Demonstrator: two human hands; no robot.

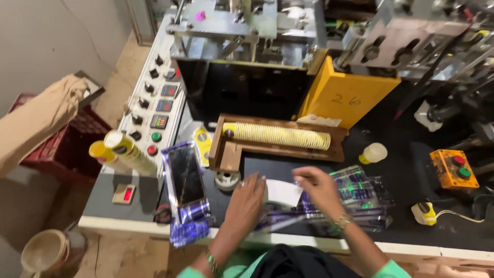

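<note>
A: Far left first?
B: A tan-sleeved arm (38,126) of another person reaches in over a red crate (62,144). Below it, a beige bucket (46,251) on the floor.

A: Then the bench edge?
B: Two short stacks of yellow paper cups (123,151) lie tilted by the control panel (154,100) w/ its knobs, small displays, a green & a red button. Just right of them, a phone (185,175) lies on a shiny purple foil bag (189,219) hanging over the bench edge.

A: Mid-bench?
B: Wooden tray (230,154) holding a long cup stack (278,135) on its side. A roll of tape (227,180) sits just in front of the tray.

A: The hands?
B: Left hand (246,203) lies palm down, fingers close together, pressing on the white slip (282,193) at its left edge. Right hand (320,188) pinches the slip's right end w/ thumb & fingertips. The slip lies btw. both hands, on top of a pile of clear printed bags (355,198) on the black bench, near the front edge.

A: Right side?
B: Small white bottle (373,153) behind the bags, yellow machine guard (347,95) further back, an orange button box (453,169) & a yellow switch w/ cable (424,212) at far right.
</note>
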